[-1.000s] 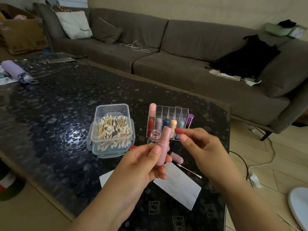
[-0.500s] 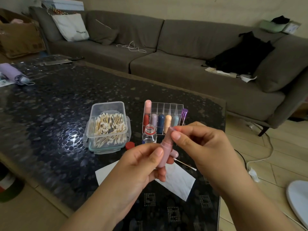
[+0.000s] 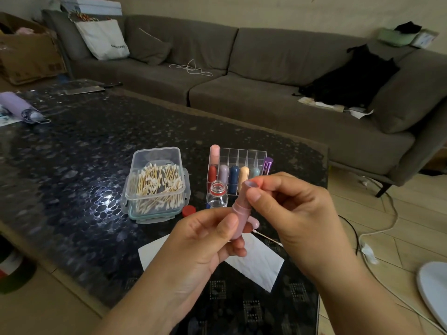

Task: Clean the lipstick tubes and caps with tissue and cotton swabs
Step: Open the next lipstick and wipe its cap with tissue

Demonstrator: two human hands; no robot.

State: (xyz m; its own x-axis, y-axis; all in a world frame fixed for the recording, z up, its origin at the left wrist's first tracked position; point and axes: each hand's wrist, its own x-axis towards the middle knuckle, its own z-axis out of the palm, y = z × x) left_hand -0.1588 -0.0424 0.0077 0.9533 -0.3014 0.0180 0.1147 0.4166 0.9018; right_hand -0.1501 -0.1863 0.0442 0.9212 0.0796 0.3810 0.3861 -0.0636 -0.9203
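My left hand (image 3: 205, 235) grips the base of a pink lipstick tube (image 3: 239, 213), held upright above the table. My right hand (image 3: 290, 211) pinches the tube's upper end between thumb and fingers. Its pink cap (image 3: 252, 221) lies on the table just behind the tube. A used cotton swab (image 3: 267, 238) rests beside a white tissue (image 3: 256, 262), which my hands partly hide. A clear organizer (image 3: 238, 163) holds several coloured lipsticks. An open plastic box of cotton swabs (image 3: 157, 184) stands to the left.
A small open clear bottle (image 3: 217, 194) and its red cap (image 3: 188, 211) sit between box and organizer. The dark patterned table (image 3: 72, 165) ends near my body and at the right. A grey sofa (image 3: 266, 93) lies behind; cables (image 3: 377, 228) trail on the floor.
My right hand came in from beside the tube and took its upper end between thumb and fingers. The left hand keeps its hold on the base.
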